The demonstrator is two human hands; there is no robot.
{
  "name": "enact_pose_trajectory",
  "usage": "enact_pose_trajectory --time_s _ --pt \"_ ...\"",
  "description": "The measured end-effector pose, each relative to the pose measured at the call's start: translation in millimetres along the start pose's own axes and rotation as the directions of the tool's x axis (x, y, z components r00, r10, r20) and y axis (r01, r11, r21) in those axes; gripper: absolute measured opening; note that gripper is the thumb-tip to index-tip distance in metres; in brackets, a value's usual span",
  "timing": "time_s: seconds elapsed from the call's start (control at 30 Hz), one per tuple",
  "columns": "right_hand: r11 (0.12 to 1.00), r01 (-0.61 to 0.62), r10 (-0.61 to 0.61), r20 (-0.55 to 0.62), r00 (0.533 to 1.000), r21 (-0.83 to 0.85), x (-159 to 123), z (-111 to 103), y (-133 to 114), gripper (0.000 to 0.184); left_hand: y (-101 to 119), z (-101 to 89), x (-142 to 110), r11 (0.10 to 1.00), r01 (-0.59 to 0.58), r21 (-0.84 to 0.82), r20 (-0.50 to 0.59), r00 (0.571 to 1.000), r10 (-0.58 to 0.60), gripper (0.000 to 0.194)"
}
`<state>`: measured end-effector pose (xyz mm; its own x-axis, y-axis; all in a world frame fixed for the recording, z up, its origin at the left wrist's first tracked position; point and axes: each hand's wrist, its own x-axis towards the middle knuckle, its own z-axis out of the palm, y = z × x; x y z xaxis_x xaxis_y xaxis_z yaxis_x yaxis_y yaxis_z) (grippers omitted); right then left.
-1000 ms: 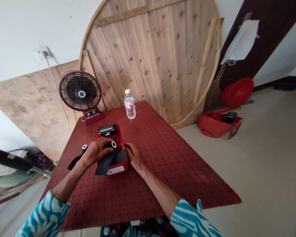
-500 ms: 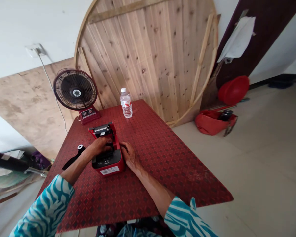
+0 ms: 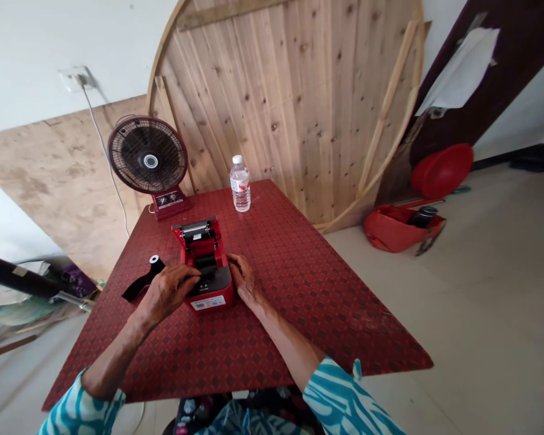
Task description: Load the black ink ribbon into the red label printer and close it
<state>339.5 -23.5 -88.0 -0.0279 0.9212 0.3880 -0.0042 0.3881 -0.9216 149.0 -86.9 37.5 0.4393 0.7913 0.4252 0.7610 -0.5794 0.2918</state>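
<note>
A small red and black label printer [image 3: 212, 301] stands on the table with its lid [image 3: 196, 231] raised. Inside its bay lies a roll of black paper [image 3: 205, 262]. My left hand [image 3: 170, 290] is at the left front of the bay, thumb and fingers pinched at the loose end of that paper; the exact grip is small and partly hidden. Against the printer's right side rests my right hand [image 3: 245, 281], its fingers curled along the wall and holding it steady. A second black paper roll [image 3: 155, 264], partly unwound, lies left of the printer, behind my left hand.
The red patterned table [image 3: 308, 302] carries a fan [image 3: 149, 160] at the back left and a water bottle [image 3: 240, 186] near the far edge. Behind leans a large round wooden board [image 3: 290, 109]. On the floor at right are a red bag [image 3: 385, 232] and a red basin [image 3: 442, 172].
My left hand has put the black paper roll down into the printer's bay and drawn back to its front left edge. My right hand stays at the printer's side.
</note>
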Motion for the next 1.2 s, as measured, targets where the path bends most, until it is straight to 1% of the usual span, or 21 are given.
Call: enact_pose_trajectory --time_s 0.1,0.17,0.3,0.4,0.47,0.53,0.6,0.67,0.73,0.77,0.83,0.9,0.97,1.03,1.13,1.2 --pt "1.000 0.006 -0.006 0.011 1.000 0.002 1 -2 -2 0.026 5 1.1 0 0.989 -0.129 0.068 -0.045 0.990 0.132 0.015" --pt "1.000 0.007 -0.007 0.010 1.000 0.009 0 -3 -2 0.026 11 1.3 -5 0.975 -0.191 0.116 -0.055 0.979 0.198 0.013" --pt "0.999 -0.020 0.020 -0.001 1.000 0.026 -3 -1 2 0.027 19 5.9 -17 0.957 -0.215 0.193 -0.097 0.967 0.237 0.016" --pt "0.994 -0.076 0.080 -0.054 0.995 0.077 1 -1 6 0.031 21 11.1 -22 0.954 -0.207 0.218 -0.123 0.963 0.238 0.017" --pt "0.986 -0.105 0.119 -0.110 0.987 0.127 14 0 3 0.037 22 14.1 -25 0.954 -0.200 0.224 -0.136 0.963 0.234 0.018" --pt "0.979 -0.113 0.136 -0.134 0.982 0.168 36 2 -7 0.043 23 16.6 -27 0.953 -0.196 0.231 -0.150 0.961 0.234 0.018" --pt "0.974 -0.111 0.133 -0.100 0.986 0.196 63 7 -23 0.045 25 18.8 -30 0.950 -0.187 0.250 -0.160 0.960 0.230 0.017" --pt "0.974 -0.108 0.118 -0.041 0.992 0.197 87 13 -40 0.043 27 20.4 -32 0.948 -0.172 0.269 -0.170 0.960 0.223 0.016" --pt "0.979 -0.104 0.104 0.010 0.994 0.174 100 17 -54 0.040 28 21.4 -34 0.947 -0.164 0.277 -0.181 0.959 0.220 0.016" --pt "0.981 -0.110 0.109 0.017 0.994 0.157 101 18 -59 0.040 29 21.8 -35 0.947 -0.164 0.276 -0.186 0.958 0.220 0.016" --pt "0.986 -0.111 0.112 0.002 0.994 0.123 93 18 -63 0.045 30 22.4 -36 0.948 -0.162 0.274 -0.190 0.957 0.219 0.018" --pt "0.992 -0.083 0.085 -0.013 0.996 0.100 75 14 -61 0.045 30 23.5 -38 0.948 -0.155 0.277 -0.196 0.957 0.213 0.019" --pt "0.994 -0.049 0.050 -0.004 0.999 0.096 53 8 -56 0.035 30 25.3 -39 0.948 -0.151 0.282 -0.206 0.955 0.213 0.019" --pt "0.990 -0.064 0.067 -0.021 0.998 0.124 33 5 -50 0.025 29 27.0 -40 0.949 -0.148 0.278 -0.210 0.955 0.210 0.019" --pt "0.981 -0.097 0.106 -0.047 0.993 0.168 15 5 -43 0.029 22 27.2 -42 0.962 -0.141 0.234 -0.188 0.964 0.187 0.019" --pt "0.973 -0.126 0.136 -0.039 0.990 0.194 11 6 -40 0.032 14 25.5 -43 0.974 -0.099 0.204 -0.192 0.971 0.139 0.027"
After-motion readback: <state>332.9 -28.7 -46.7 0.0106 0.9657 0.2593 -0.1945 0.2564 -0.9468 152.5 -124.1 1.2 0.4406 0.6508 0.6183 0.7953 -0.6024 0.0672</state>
